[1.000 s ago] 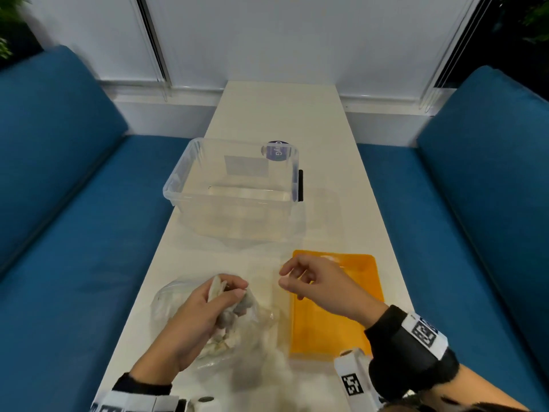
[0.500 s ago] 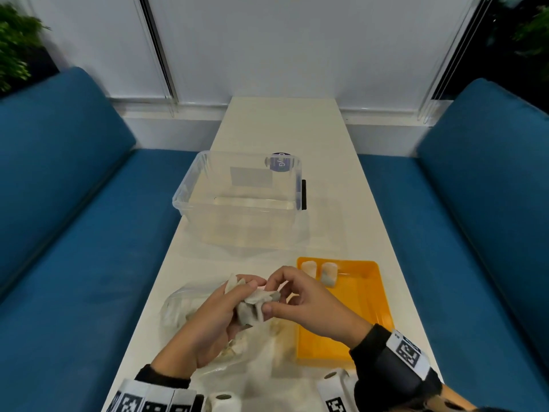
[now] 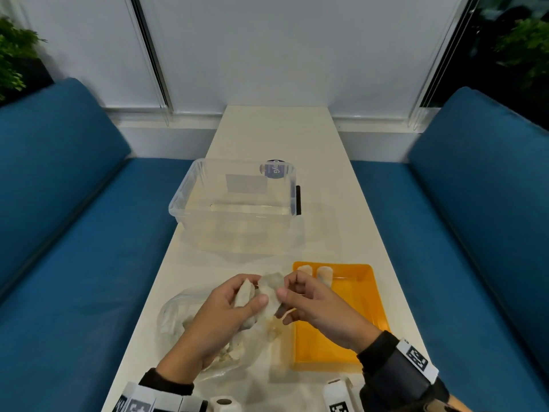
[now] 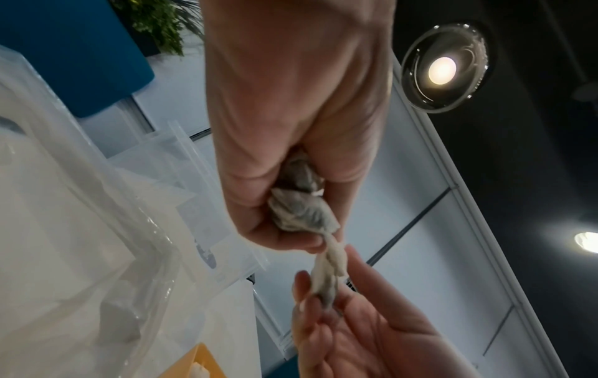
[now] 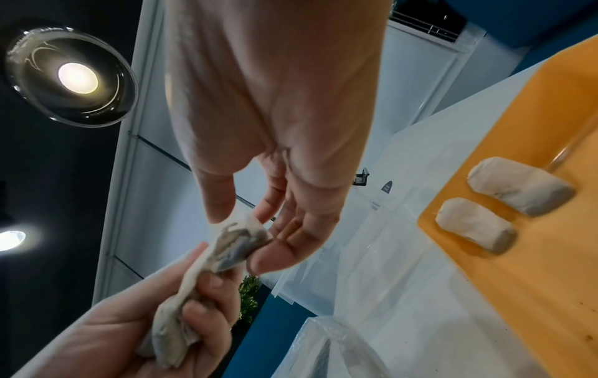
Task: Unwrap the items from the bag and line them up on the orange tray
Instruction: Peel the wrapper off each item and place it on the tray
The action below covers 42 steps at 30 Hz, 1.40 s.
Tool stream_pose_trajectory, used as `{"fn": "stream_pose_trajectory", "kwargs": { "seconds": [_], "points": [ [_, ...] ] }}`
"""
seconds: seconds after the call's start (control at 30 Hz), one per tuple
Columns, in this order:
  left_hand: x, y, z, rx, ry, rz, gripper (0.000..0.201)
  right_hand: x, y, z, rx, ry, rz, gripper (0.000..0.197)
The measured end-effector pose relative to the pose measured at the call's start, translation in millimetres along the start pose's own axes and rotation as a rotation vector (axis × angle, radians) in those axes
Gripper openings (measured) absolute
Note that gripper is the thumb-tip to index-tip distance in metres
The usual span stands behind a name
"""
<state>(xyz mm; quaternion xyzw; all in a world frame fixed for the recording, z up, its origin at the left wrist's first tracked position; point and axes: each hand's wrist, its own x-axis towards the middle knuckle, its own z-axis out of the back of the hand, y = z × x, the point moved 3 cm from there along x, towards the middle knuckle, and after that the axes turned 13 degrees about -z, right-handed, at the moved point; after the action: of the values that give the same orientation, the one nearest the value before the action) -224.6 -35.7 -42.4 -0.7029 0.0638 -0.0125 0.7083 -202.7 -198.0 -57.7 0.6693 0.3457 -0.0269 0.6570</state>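
My left hand grips a whitish wrapped item above the clear plastic bag at the near left of the table. My right hand pinches the free end of its wrapper between thumb and fingers. In the left wrist view the wrapper stretches from the left hand's fist to the right hand's fingertips. The orange tray lies just right of the hands. Two unwrapped pale rolls lie side by side at the tray's far left corner, seen clearly in the right wrist view.
A clear plastic bin stands further along the white table. Blue benches run along both sides. More wrapped pieces show inside the bag.
My right hand moved left from over the tray to the item in my left hand and took hold of its wrapper. The left hand lifted the item from the bag.
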Motion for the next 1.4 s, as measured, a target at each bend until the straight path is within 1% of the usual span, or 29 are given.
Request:
{"fn": "stream_pose_trajectory", "kwargs": {
  "seconds": [0.07, 0.2, 0.33, 0.43, 0.5, 0.57, 0.63, 0.7, 0.77, 0.83, 0.9, 0.93, 1.0, 1.13, 1.27, 1.4],
  "points": [
    [-0.2, -0.6, -2.2, 0.048, 0.021, -0.019, 0.013, 1.0, 0.3, 0.4, -0.025, -0.013, 0.013, 0.020],
    [-1.3, 0.9, -1.5, 0.108, 0.036, -0.019, 0.010, 4.9, -1.8, 4.9, -0.031, -0.059, 0.004, 0.014],
    [-4.0, 5.9, 5.7, 0.119, -0.008, 0.020, 0.012, 6.0, -6.5, 29.9, 0.004, -0.179, -0.027, 0.010],
    [-5.3, 7.6, 10.0, 0.100, -0.029, 0.042, 0.012, 5.0, -12.2, 57.5, -0.105, -0.293, -0.060, 0.009],
    [-6.1, 7.7, 10.6, 0.094, -0.033, 0.048, 0.012, 9.1, -22.0, 79.9, -0.093, -0.417, -0.126, 0.013],
    [-6.2, 8.0, 10.5, 0.104, -0.025, 0.052, 0.011, 16.2, -34.0, 100.0, -0.002, -0.507, -0.229, 0.018],
    [-5.7, 9.5, 10.5, 0.109, -0.024, 0.057, 0.011, 24.7, -44.0, 114.0, 0.081, -0.535, -0.313, 0.016],
    [-5.7, 10.9, 11.4, 0.103, -0.039, 0.058, 0.011, 35.6, -52.0, 122.8, 0.116, -0.554, -0.353, 0.012],
    [-6.0, 12.5, 11.9, 0.094, -0.047, 0.058, 0.011, 47.3, -59.3, 129.9, 0.094, -0.592, -0.387, 0.009],
    [-6.3, 13.0, 11.4, 0.090, -0.036, 0.064, 0.011, 56.8, -66.3, 134.5, 0.069, -0.622, -0.442, 0.011],
    [-6.2, 14.1, 12.5, 0.084, -0.037, 0.080, 0.011, 62.3, -70.2, 135.5, 0.058, -0.656, -0.501, 0.007],
    [-5.9, 14.7, 13.5, 0.082, -0.041, 0.091, 0.011, 64.1, -70.5, 135.7, 0.040, -0.684, -0.520, 0.010],
    [-5.9, 16.6, 15.5, 0.088, -0.042, 0.110, 0.011, 68.3, -71.2, 136.9, -0.004, -0.742, -0.524, 0.025],
    [-6.5, 19.9, 17.5, 0.111, -0.043, 0.130, 0.013, 79.0, -74.3, 138.9, -0.048, -0.751, -0.526, 0.033],
    [-8.6, 21.6, 17.0, 0.130, -0.037, 0.155, 0.014, 86.4, -79.2, 144.1, -0.107, -0.728, -0.543, 0.029],
    [-9.5, 21.2, 15.9, 0.125, -0.037, 0.164, 0.014, 83.7, -74.1, 141.8, -0.139, -0.747, -0.511, 0.026]
  ]
}}
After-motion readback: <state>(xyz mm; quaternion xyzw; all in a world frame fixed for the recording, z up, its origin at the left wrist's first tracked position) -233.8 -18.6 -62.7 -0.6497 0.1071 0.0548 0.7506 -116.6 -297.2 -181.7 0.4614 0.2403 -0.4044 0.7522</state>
